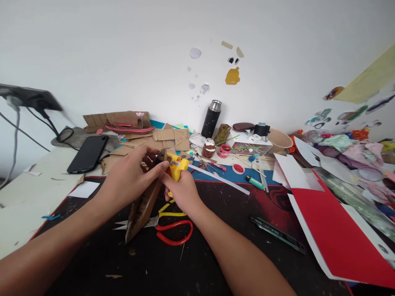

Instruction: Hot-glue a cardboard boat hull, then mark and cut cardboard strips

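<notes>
My left hand has its fingers wrapped round the upper end of a long, narrow brown cardboard boat hull, which slants down toward me. Closed around a yellow hot glue gun is my right hand. A whitish glue stick juts out of the gun's back to the right. The gun's nozzle is hidden close to the hull and my left fingers. Beneath the hull lie scissors with red and yellow handles, their blades partly covered by it.
A black phone lies at left, near cardboard scraps and a small model boat. Behind stand a black flask and paint jars. A utility knife and red card are at right.
</notes>
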The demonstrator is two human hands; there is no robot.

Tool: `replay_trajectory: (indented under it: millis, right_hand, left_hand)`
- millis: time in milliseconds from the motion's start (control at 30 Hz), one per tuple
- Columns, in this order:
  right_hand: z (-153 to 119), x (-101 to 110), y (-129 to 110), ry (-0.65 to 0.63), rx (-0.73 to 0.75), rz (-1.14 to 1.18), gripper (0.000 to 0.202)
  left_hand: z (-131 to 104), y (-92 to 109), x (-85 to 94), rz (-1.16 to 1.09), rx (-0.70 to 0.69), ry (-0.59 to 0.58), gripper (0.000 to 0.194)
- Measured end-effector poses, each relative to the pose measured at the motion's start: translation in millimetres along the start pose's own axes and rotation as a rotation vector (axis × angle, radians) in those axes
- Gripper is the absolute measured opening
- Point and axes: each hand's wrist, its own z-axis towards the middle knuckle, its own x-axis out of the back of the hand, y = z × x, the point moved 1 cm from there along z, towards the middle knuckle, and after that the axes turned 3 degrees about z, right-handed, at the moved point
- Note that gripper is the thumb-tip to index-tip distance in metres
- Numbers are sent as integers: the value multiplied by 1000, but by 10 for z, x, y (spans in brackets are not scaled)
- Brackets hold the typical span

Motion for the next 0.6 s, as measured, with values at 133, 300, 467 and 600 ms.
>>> replay_trajectory:
  millis: [133,300,467,600]
  right_hand:
    - [-57,-57,-15,17,8,19,62]
    - [-91,-106,-22,24,9,34,60]
    - [-81,-101,-22,2,15,26,60]
    - [-76,-101,-43,-27,7,17,61]
  left_hand:
    - [8,39,7,115,42,30,47]
    - [21,88,19,146,49,37,40]
    - [16,109,41,131,56,17,35]
    - [8,105,46,98,49,25,33]
